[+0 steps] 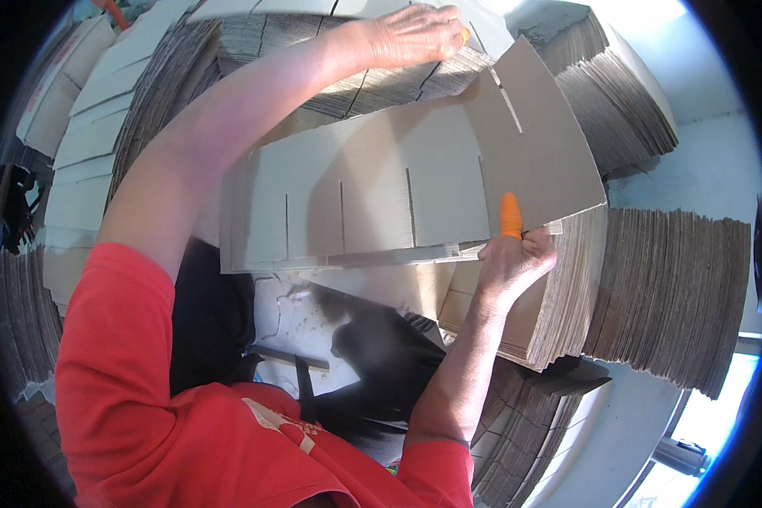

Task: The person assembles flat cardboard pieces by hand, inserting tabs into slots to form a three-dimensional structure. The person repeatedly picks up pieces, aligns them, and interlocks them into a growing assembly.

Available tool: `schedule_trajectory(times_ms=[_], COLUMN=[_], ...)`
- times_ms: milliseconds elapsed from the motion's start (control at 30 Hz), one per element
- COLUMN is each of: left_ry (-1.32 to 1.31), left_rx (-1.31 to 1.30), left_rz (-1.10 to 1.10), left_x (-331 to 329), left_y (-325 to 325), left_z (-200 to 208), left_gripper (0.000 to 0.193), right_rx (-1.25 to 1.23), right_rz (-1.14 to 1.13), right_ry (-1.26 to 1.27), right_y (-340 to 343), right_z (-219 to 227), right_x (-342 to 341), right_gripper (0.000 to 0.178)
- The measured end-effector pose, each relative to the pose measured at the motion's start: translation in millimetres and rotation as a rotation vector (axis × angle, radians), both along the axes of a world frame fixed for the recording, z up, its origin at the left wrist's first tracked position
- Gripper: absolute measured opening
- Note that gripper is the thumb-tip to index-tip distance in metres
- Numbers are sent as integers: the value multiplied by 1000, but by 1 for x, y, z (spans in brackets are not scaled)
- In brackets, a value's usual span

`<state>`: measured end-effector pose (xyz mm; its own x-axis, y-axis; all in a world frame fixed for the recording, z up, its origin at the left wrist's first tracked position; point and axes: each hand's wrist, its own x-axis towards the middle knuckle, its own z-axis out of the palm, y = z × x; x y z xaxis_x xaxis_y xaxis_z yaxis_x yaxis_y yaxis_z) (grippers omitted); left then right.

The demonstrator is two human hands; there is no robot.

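Note:
My right hand grips the near edge of slotted cardboard dividers, its thumb in an orange finger cot pressed against them. A long cardboard strip with several cut slots stretches to the left. At its right end a shorter slotted cardboard piece stands at an angle to it; whether the two are interlocked I cannot tell. My left hand reaches over the far side, beside the upper corner of the shorter piece. Its fingers are curled closed, with orange showing at a fingertip; what they hold is hidden.
Tall stacks of cardboard stand at the far right, at the right and along the left. More slotted cardboard lies beyond the dividers. Another stack sits low beside my right forearm. Dark cloth covers my lap.

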<state>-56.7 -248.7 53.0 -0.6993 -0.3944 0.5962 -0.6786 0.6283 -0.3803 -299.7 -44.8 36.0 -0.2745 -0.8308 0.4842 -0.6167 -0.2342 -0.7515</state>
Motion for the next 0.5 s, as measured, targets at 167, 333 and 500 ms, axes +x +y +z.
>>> schedule_trajectory(times_ms=[167,333,500], left_ry=[-112,-17,-77], left_rx=[-31,-23,-97], left_rz=[49,120,1], left_x=[-13,-9,-5], left_y=[28,29,36], left_z=[-5,-5,-1], left_gripper=[29,24,22], right_rx=[40,8,-92], right_rz=[-31,20,8], right_ry=[-35,-101,20], right_y=[-1,4,4], right_z=[-3,-1,-4], right_x=[2,5,1], right_gripper=[18,16,21])
